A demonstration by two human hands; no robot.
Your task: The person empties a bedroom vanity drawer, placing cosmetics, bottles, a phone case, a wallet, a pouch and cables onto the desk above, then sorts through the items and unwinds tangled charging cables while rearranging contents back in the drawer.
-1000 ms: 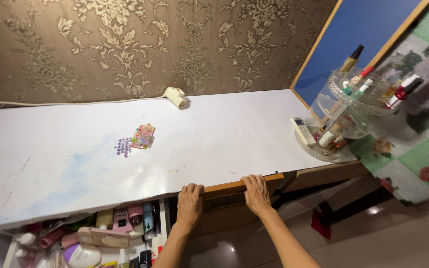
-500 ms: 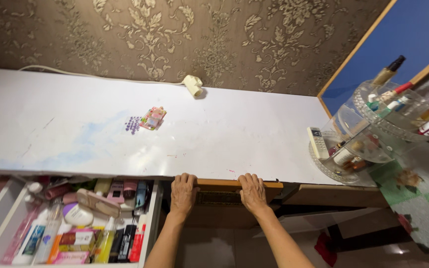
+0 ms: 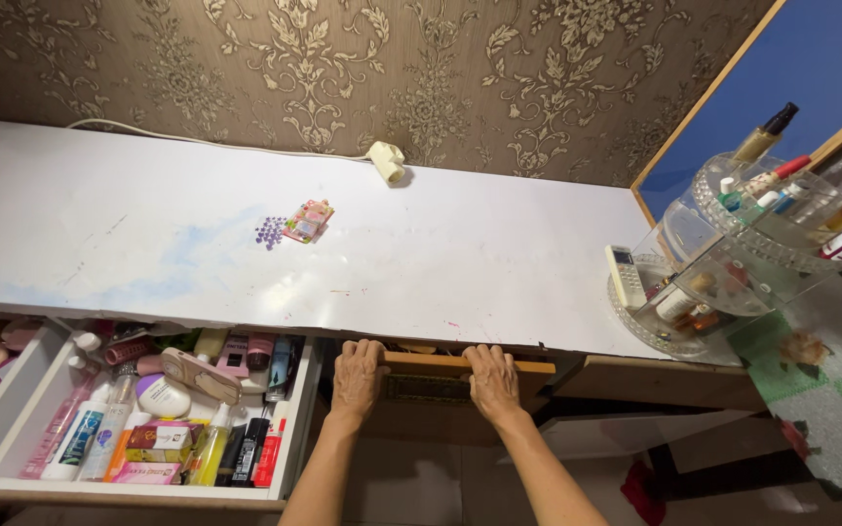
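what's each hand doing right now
Left hand: closed over the drawer front, fingers curled on its top edge.
Right hand: also gripping the drawer front.

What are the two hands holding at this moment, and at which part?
Both the left hand and the right hand grip the wooden drawer by its top front edge, under the white tabletop.

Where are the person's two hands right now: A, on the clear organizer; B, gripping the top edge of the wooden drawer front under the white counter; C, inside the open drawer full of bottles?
B: left hand and right hand both grip the wooden drawer front.
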